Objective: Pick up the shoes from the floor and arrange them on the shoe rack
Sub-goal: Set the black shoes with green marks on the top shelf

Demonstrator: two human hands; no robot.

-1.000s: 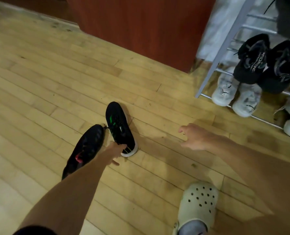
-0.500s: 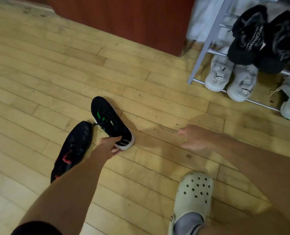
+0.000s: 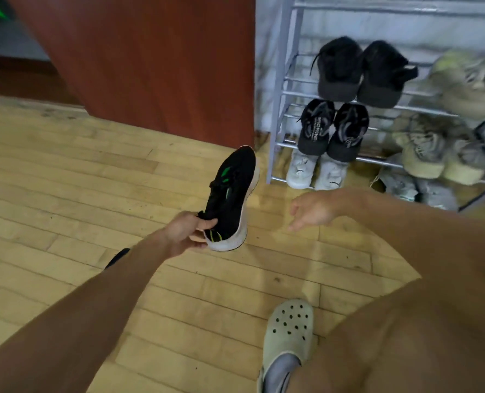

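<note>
Pinching the black shoe by its heel with the left hand, toe far out toward the shoe rack, right hand spread and bare; could tip and drop.

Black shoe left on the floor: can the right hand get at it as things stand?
Probably not directly: the second black shoe lies mostly hidden under the left forearm, and the open right hand hangs on the far side.

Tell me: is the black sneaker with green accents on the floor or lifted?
Lifted. The left hand grips the black sneaker at its heel, toe pointing toward the shoe rack, sole clear of the floor.
</note>
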